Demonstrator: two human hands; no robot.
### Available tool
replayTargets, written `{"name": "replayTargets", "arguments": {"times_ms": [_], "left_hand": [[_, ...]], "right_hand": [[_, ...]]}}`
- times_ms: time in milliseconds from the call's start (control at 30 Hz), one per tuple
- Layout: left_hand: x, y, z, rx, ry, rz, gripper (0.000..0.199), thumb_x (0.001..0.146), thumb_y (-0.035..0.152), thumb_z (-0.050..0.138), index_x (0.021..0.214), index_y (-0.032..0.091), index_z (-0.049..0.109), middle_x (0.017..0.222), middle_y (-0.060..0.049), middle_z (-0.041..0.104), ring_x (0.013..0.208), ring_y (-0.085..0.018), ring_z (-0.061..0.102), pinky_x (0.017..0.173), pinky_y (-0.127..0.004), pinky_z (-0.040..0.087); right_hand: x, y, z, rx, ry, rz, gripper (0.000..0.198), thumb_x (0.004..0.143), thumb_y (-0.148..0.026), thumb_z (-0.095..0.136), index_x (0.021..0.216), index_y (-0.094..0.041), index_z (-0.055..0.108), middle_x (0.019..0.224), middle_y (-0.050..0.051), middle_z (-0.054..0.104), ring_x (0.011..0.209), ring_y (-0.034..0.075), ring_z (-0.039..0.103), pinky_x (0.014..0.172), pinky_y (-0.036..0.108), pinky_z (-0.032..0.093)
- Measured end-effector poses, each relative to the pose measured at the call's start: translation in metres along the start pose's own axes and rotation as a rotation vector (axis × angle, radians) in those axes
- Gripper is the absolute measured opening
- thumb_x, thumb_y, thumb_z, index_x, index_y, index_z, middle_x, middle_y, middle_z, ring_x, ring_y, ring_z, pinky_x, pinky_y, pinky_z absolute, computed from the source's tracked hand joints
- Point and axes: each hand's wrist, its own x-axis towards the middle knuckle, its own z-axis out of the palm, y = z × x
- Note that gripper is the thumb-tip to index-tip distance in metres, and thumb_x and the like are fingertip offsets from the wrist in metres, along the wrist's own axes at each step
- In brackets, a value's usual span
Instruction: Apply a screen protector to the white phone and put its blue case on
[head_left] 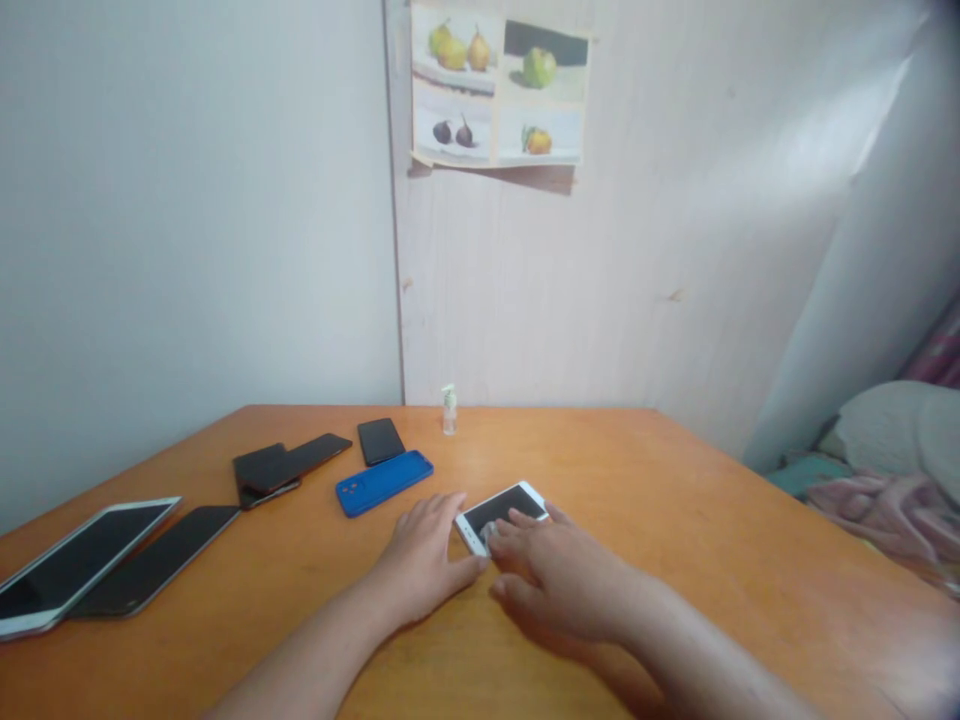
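Observation:
A white smartphone (510,502) with a dark screen lies flat on the orange wooden table, screen up. My left hand (427,550) steadies its left end, with the fingers at the far corner and the thumb at the near corner. Over the screen, my right hand (562,570) presses a small whitish crumpled piece (487,532) against the glass with its fingertips. Most of that piece is under the fingers, so whether it is tissue or cloth cannot be made out. The phone's right end is partly covered by the right hand.
Left of my hands lie a blue phone case (385,483), a black phone (380,441), stacked dark phones (285,468), a dark tablet-like slab (161,560) and a white tablet (90,560). A small clear pump bottle (449,412) stands near the table's back edge.

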Motion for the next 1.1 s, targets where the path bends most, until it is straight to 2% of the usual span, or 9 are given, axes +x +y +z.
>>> {"name": "replayTargets", "arguments": {"times_ms": [100, 167, 233, 400, 500, 700, 900, 1000, 1100], "left_hand": [[0.001, -0.001, -0.001, 0.007, -0.023, 0.001, 0.069, 0.078, 0.050, 0.064, 0.138, 0.020, 0.047, 0.139, -0.013, 0.055, 0.129, -0.032, 0.050, 0.108, -0.045, 0.038], [0.001, -0.001, -0.001, 0.012, -0.026, 0.003, 0.068, 0.079, 0.049, 0.064, 0.138, 0.020, 0.046, 0.140, -0.013, 0.055, 0.129, -0.032, 0.049, 0.107, -0.044, 0.038], [0.001, -0.002, 0.000, 0.014, -0.021, 0.012, 0.068, 0.079, 0.048, 0.065, 0.138, 0.020, 0.046, 0.140, -0.013, 0.055, 0.130, -0.031, 0.049, 0.108, -0.043, 0.038], [0.001, -0.005, 0.001, -0.007, -0.019, 0.027, 0.066, 0.081, 0.053, 0.063, 0.135, 0.019, 0.048, 0.138, -0.013, 0.056, 0.129, -0.031, 0.049, 0.108, -0.045, 0.038], [0.001, -0.007, 0.001, -0.024, -0.028, 0.028, 0.064, 0.081, 0.051, 0.065, 0.135, 0.020, 0.048, 0.140, -0.013, 0.054, 0.130, -0.031, 0.048, 0.109, -0.045, 0.036], [0.004, -0.014, 0.005, -0.038, 0.029, 0.077, 0.055, 0.081, 0.038, 0.065, 0.131, 0.021, 0.051, 0.133, -0.012, 0.059, 0.124, -0.029, 0.052, 0.106, -0.044, 0.040], [0.002, -0.005, 0.002, -0.025, 0.144, 0.216, 0.046, 0.080, 0.029, 0.066, 0.125, 0.024, 0.057, 0.122, -0.009, 0.064, 0.115, -0.029, 0.056, 0.099, -0.044, 0.043], [-0.001, 0.001, 0.001, -0.038, 0.145, 0.241, 0.048, 0.084, 0.029, 0.063, 0.131, 0.028, 0.054, 0.118, -0.006, 0.067, 0.109, -0.027, 0.060, 0.094, -0.042, 0.045], [-0.001, 0.004, 0.001, -0.023, 0.137, 0.230, 0.046, 0.088, 0.028, 0.060, 0.133, 0.028, 0.053, 0.112, -0.006, 0.069, 0.102, -0.026, 0.062, 0.089, -0.041, 0.046]], "right_hand": [[0.004, 0.022, -0.002, -0.064, 0.003, 0.219, 0.040, 0.092, -0.040, 0.046, 0.117, -0.019, 0.068, 0.124, 0.017, 0.068, 0.126, 0.037, 0.054, 0.108, 0.064, 0.025], [0.007, 0.031, 0.000, -0.112, 0.029, 0.314, 0.040, 0.092, -0.038, 0.045, 0.114, -0.016, 0.069, 0.119, 0.020, 0.069, 0.123, 0.037, 0.056, 0.108, 0.065, 0.025], [0.009, 0.030, 0.004, -0.124, 0.061, 0.298, 0.038, 0.092, -0.037, 0.046, 0.113, -0.014, 0.069, 0.119, 0.021, 0.069, 0.122, 0.036, 0.056, 0.109, 0.062, 0.027], [0.008, 0.000, 0.011, -0.008, 0.104, 0.034, 0.037, 0.095, -0.039, 0.042, 0.111, -0.017, 0.068, 0.120, 0.015, 0.069, 0.123, 0.032, 0.055, 0.111, 0.052, 0.028], [0.006, -0.007, 0.009, 0.061, 0.101, -0.034, 0.033, 0.096, -0.035, 0.043, 0.110, -0.020, 0.067, 0.121, 0.011, 0.069, 0.126, 0.030, 0.053, 0.112, 0.047, 0.026], [0.009, 0.002, 0.011, 0.119, 0.121, -0.052, 0.027, 0.092, -0.026, 0.044, 0.108, -0.020, 0.065, 0.118, 0.009, 0.068, 0.119, 0.027, 0.056, 0.104, 0.041, 0.034], [0.017, 0.002, 0.022, 0.148, 0.203, -0.018, 0.034, 0.086, -0.017, 0.044, 0.116, -0.018, 0.060, 0.120, 0.012, 0.066, 0.112, 0.026, 0.057, 0.100, 0.040, 0.036], [0.022, 0.007, 0.022, 0.234, 0.214, 0.041, 0.034, 0.083, -0.017, 0.047, 0.115, -0.019, 0.061, 0.112, 0.009, 0.070, 0.100, 0.024, 0.062, 0.092, 0.035, 0.040], [0.029, 0.024, 0.019, 0.301, 0.253, 0.188, 0.038, 0.084, -0.016, 0.045, 0.116, -0.021, 0.064, 0.108, 0.007, 0.073, 0.099, 0.022, 0.065, 0.085, 0.030, 0.043]]}}
